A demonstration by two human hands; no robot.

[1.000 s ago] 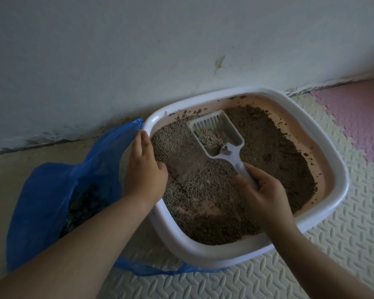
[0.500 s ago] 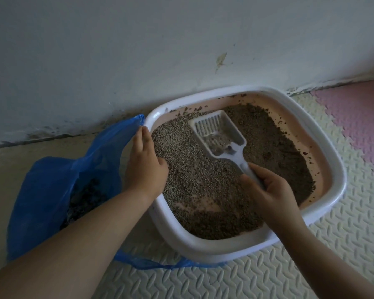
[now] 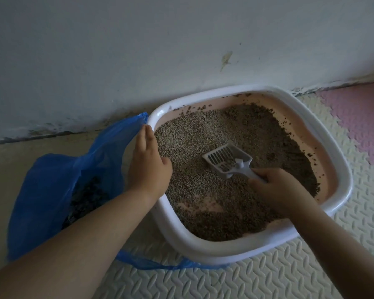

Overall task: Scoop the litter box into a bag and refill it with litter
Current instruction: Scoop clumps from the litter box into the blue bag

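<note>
The right grip (image 3: 276, 190) is closed round the handle of the white scoop (image 3: 227, 161), which is tipped down onto the litter (image 3: 203, 134) inside the litter box (image 3: 203, 249). The left grip (image 3: 148, 167) is laid, fingers (image 3: 146, 137) straight, on the left rim, touching the blue bag (image 3: 41, 201).

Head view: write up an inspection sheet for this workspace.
Surface: cream foam mat, pink tile at right.
Job's things: white litter box holding litter; scoop inside it, some litter in it; blue bag left of the box, dark waste inside.
Clutter: crumbs on the box's inner wall.
Hands: left hand rests on the box's left rim; right hand grips the scoop's handle.
Cables: nothing seen.
Surroundings: stained wall behind.
</note>
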